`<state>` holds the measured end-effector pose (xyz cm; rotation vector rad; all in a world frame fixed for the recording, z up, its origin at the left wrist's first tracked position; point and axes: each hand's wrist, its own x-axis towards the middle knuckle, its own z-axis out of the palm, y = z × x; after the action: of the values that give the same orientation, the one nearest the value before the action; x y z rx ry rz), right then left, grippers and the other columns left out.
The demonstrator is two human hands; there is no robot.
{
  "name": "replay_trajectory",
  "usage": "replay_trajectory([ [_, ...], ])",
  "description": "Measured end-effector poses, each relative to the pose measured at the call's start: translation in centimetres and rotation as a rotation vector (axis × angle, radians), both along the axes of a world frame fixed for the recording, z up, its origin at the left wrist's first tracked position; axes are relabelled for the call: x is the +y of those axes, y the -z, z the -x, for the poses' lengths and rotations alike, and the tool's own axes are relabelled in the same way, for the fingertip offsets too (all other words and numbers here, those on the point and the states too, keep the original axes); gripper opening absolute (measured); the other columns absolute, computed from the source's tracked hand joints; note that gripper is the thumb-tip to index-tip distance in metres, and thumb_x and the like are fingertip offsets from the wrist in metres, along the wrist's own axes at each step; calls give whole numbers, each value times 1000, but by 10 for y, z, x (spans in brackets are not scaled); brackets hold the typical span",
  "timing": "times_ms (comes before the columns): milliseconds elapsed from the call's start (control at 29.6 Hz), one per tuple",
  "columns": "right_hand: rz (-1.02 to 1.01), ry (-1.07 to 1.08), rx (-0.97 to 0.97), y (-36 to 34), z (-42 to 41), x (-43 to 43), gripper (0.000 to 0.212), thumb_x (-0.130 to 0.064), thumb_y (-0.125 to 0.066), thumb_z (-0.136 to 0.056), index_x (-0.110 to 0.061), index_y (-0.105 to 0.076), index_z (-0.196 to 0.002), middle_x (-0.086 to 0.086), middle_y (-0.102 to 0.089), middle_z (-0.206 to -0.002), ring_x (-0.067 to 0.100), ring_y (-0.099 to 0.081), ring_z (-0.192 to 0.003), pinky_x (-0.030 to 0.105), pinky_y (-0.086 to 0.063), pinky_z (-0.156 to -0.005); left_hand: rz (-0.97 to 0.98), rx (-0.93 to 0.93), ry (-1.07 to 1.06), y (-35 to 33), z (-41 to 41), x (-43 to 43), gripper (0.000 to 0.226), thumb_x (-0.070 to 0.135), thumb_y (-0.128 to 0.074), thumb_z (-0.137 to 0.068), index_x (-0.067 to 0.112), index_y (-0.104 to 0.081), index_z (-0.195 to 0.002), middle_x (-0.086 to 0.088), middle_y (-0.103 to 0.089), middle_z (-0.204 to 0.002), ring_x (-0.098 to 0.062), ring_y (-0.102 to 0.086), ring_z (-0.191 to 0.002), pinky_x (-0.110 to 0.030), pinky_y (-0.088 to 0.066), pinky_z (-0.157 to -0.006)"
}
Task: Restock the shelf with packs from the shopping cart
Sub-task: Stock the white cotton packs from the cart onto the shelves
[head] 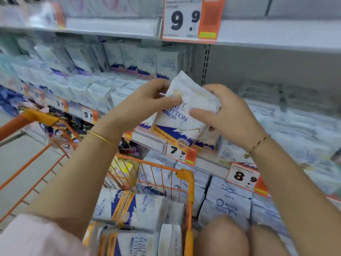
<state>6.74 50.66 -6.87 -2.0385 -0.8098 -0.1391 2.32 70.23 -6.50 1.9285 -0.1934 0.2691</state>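
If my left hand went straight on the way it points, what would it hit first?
The left hand pinches the pack; beyond it, probably the shelf's bare back panel, though depth is unclear.

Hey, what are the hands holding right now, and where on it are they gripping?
Both hands hold one white cotton pack: the left hand pinches its upper left edge, the right hand grips its upper right side.

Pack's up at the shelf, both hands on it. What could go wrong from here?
1. The left hand and right hand grip the pack by its soft wrapper; it might slip into the cart or past it.
2. The 7.9 price tag hangs just under the pack; a low approach could knock it.
3. Pushing in hard may topple the standing packs.
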Motion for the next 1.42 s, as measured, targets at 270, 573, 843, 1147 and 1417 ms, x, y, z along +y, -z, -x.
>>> replay_trajectory([
  [270,331,383,-649,-19,-77,9,60,-18,-67,-82,-15,-41,-135,15,-47,-130,38,-42,-117,47,-47,-83,-59,-8,-346,19,-93,-6,31,13,-47,-96,8,-54,-127,-4,-57,-120,-15,-53,-109,-25,-43,-94],
  [573,516,417,-381,-1,-185,69,58,-9,-58,-88,-16,-29,-138,16,-38,-135,37,-40,-119,42,-43,-85,-961,73,-204,44,-165,-1,40,29,-32,-100,19,-47,-136,-11,-45,-140,-27,-37,-131,-44,-33,-107],
  [843,706,178,70,26,-225,97,27,-8,-41,-94,-2,-52,-118,11,-52,-99,24,-51,-84,28,-39,-60,-1004,48,-198,61,-164,1,43,32,-26,-102,25,-37,-142,-6,-36,-148,-22,-28,-139,-43,-20,-115],
  [1147,634,193,101,28,-219,94,35,-11,-33,-96,-5,-46,-128,16,-54,-122,29,-54,-103,34,-45,-84,-931,21,-215,52,-157,2,41,29,-31,-101,22,-47,-137,-4,-43,-145,-22,-33,-137,-43,-22,-114],
  [1417,422,227,-331,9,-118,74,39,-8,-40,-91,-11,-47,-130,14,-52,-126,32,-50,-113,42,-47,-93,-691,-110,-309,39,-62,15,35,22,-43,-98,15,-54,-130,-3,-49,-139,-19,-39,-130,-23,-27,-105],
])
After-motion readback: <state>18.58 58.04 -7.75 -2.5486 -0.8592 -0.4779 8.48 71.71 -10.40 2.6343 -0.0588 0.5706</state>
